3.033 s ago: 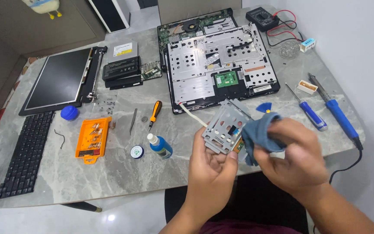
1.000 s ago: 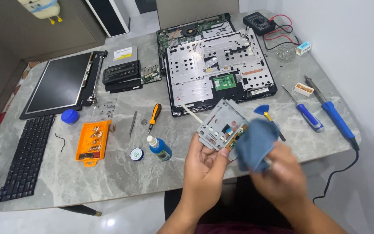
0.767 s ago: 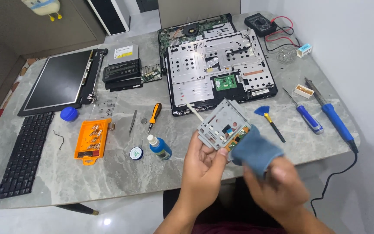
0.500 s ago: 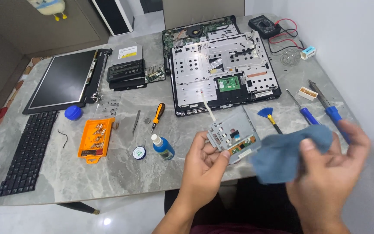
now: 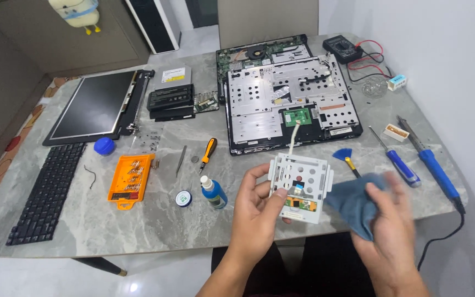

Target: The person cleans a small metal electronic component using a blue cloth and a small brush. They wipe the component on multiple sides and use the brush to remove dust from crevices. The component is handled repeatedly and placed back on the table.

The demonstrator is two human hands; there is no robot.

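My left hand [image 5: 257, 209] grips a small grey metal bracket with a circuit board [image 5: 301, 186], held upright above the table's front edge. A pale ribbon cable [image 5: 293, 138] rises from its top toward the opened laptop base [image 5: 290, 104]. My right hand [image 5: 391, 220] holds a blue-grey cloth [image 5: 353, 201] just right of the bracket, with the cloth's edge touching it. The right hand is blurred with motion.
On the marble table [image 5: 83, 231] lie a detached screen [image 5: 95, 106], a keyboard [image 5: 48, 192], an orange screw tray [image 5: 129, 179], a blue-capped bottle [image 5: 213, 192], an orange screwdriver [image 5: 208, 153], a blue brush [image 5: 346, 159], a blue screwdriver [image 5: 398, 162], a soldering iron [image 5: 432, 168] and a multimeter [image 5: 344, 48].
My right hand swung the cloth out to the right, away from the bracket, and has now come back against it. The left hand turned the bracket more upright.
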